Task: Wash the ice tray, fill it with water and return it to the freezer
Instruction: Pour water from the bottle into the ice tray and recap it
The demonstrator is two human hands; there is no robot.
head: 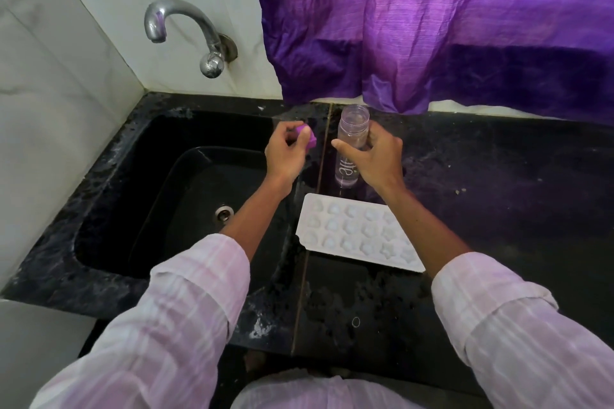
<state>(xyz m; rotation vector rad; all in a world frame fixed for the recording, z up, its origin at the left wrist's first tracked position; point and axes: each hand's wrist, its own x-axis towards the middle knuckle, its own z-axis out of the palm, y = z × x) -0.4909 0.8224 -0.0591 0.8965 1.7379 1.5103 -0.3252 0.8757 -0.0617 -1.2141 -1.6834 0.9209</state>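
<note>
A white ice tray with several shaped cells lies flat on the black counter, just right of the sink. Behind it stands a clear plastic bottle, uncapped, with little or nothing visible inside. My right hand wraps around the bottle's middle from the right. My left hand hovers over the sink's right rim, pinching the bottle's purple cap in its fingers. The tray sits between my forearms, touched by neither hand.
A black sink with a steel drain fills the left. A chrome tap projects from the white tiled wall above it, with no water running. A purple curtain hangs behind the black counter.
</note>
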